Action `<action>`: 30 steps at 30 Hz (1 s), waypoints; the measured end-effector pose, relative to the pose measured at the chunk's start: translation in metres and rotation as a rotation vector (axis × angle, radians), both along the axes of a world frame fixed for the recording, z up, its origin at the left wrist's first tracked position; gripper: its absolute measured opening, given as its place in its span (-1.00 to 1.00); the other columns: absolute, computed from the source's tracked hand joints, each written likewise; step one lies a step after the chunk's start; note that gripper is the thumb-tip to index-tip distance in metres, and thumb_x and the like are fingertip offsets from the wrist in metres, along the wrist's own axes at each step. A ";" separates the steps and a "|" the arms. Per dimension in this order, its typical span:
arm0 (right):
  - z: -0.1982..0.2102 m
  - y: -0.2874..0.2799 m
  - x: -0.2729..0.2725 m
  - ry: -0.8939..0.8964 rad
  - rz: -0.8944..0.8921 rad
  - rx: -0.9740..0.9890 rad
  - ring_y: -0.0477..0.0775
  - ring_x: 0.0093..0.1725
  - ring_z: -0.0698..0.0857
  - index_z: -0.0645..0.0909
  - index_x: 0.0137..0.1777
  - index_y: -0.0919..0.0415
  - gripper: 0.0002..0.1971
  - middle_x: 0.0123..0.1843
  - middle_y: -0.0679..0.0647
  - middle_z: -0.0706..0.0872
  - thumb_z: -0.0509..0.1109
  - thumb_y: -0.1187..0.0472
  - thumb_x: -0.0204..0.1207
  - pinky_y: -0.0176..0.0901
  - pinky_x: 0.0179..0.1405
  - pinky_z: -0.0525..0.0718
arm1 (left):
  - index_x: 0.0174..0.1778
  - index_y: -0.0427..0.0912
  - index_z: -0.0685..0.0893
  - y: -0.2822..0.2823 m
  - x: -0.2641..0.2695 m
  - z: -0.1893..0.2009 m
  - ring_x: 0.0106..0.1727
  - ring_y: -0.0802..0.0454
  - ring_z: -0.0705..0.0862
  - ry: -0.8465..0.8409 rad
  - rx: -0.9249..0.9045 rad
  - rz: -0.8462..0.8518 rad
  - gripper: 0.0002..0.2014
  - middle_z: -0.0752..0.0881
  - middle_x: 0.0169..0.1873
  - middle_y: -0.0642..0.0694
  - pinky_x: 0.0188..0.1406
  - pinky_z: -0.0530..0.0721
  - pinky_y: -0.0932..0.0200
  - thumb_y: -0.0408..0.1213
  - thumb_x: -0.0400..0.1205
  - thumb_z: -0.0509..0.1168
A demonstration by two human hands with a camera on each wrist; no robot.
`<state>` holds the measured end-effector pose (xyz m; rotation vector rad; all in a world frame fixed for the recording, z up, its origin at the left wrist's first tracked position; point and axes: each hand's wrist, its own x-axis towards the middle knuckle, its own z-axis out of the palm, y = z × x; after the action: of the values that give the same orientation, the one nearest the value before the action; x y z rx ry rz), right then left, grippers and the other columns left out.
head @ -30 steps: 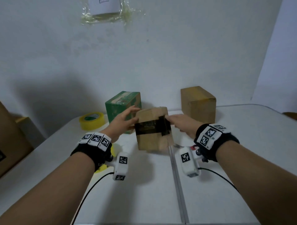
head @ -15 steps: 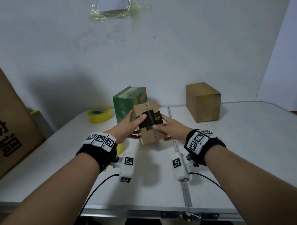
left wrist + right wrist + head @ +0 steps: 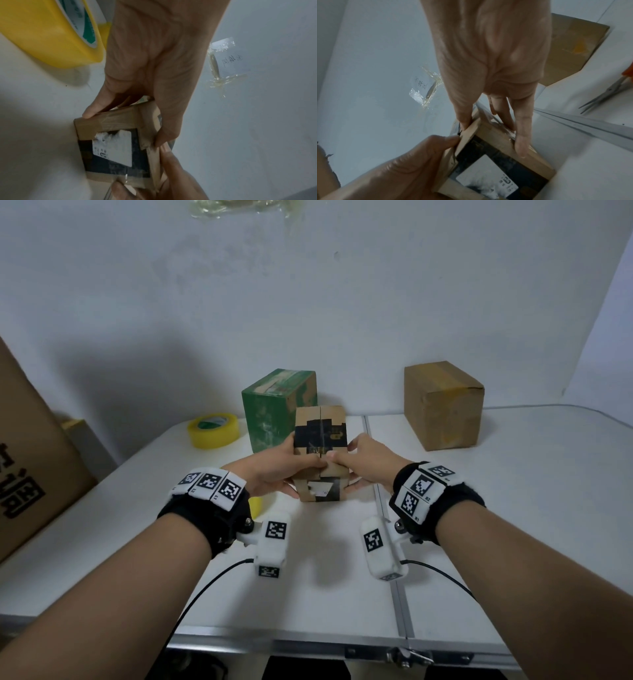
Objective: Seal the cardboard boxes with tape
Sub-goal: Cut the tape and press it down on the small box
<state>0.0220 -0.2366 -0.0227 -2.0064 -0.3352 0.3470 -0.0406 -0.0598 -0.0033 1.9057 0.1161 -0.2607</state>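
3 boxes, 2 yellow tape rolls, 2 hands on 1 box.

You have three small boxes on the table: one brown box held between your two hands, the left hand and the right hand, one green box behind it, and one plain brown box off to the right. There are two yellow tape rolls, one near the wall and one just beside your left wrist. You also have one large carton at the left edge and one pair of scissors on the right.
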 end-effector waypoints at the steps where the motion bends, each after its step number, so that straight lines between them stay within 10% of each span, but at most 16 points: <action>1: -0.001 0.000 0.000 -0.012 -0.002 0.002 0.20 0.00 0.81 0.36 0.29 0.29 -0.40 0.14 0.21 0.67 0.50 -0.09 0.49 0.21 -0.11 0.83 | 0.49 0.15 0.35 0.002 -0.001 0.000 0.04 -0.06 0.79 0.003 -0.025 -0.019 -0.40 0.74 0.19 -0.20 -0.03 0.76 -0.16 -0.22 0.59 0.46; 7: -0.003 -0.001 0.000 -0.047 0.000 -0.032 0.18 0.03 0.80 0.43 0.24 0.29 -0.41 0.12 0.21 0.70 0.50 -0.15 0.46 0.21 -0.05 0.82 | 0.50 0.21 0.39 0.015 -0.006 -0.003 0.12 -0.18 0.75 0.008 -0.124 -0.055 -0.45 0.79 0.15 -0.11 0.19 0.68 -0.21 -0.31 0.65 0.37; 14: 0.003 0.003 0.001 0.004 0.126 -0.171 0.09 -0.05 0.84 0.59 0.28 0.16 -0.19 -0.01 0.10 0.83 0.47 -0.40 0.16 0.12 0.03 0.82 | 0.49 0.06 0.45 0.016 -0.008 -0.002 0.12 -0.18 0.78 0.031 -0.186 -0.002 -0.59 0.79 0.16 -0.07 -0.08 0.82 0.05 -0.28 0.72 0.25; 19: 0.004 0.004 0.000 0.113 0.077 -0.024 0.07 -0.06 0.85 0.60 0.26 0.24 -0.52 0.02 0.16 0.82 0.55 -0.02 0.45 0.04 0.00 0.83 | 0.48 0.11 0.45 0.017 -0.004 -0.003 0.25 -0.24 0.72 0.040 -0.154 -0.020 -0.60 0.78 0.19 -0.01 0.16 0.74 -0.06 -0.24 0.72 0.25; 25: 0.007 0.007 -0.001 0.038 0.084 -0.103 0.25 -0.01 0.84 0.59 0.24 0.26 -0.35 -0.03 0.25 0.83 0.47 -0.16 0.24 0.25 0.03 0.81 | 0.53 0.14 0.39 0.014 -0.004 -0.001 0.25 -0.22 0.73 0.052 -0.149 -0.031 -0.56 0.77 0.21 -0.01 0.12 0.77 0.00 -0.22 0.73 0.24; 30: 0.009 -0.002 -0.011 0.030 0.108 -0.128 0.17 0.13 0.76 0.41 0.34 0.24 -0.55 0.17 0.16 0.71 0.25 -0.11 0.67 0.20 0.19 0.74 | 0.56 0.23 0.26 0.014 -0.005 0.001 0.17 -0.21 0.76 0.012 -0.150 0.012 -0.46 0.75 0.22 -0.05 0.22 0.71 -0.20 -0.21 0.71 0.28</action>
<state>0.0109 -0.2386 -0.0138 -2.1104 -0.4126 0.4765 -0.0459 -0.0457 -0.0027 1.7539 0.1128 -0.2649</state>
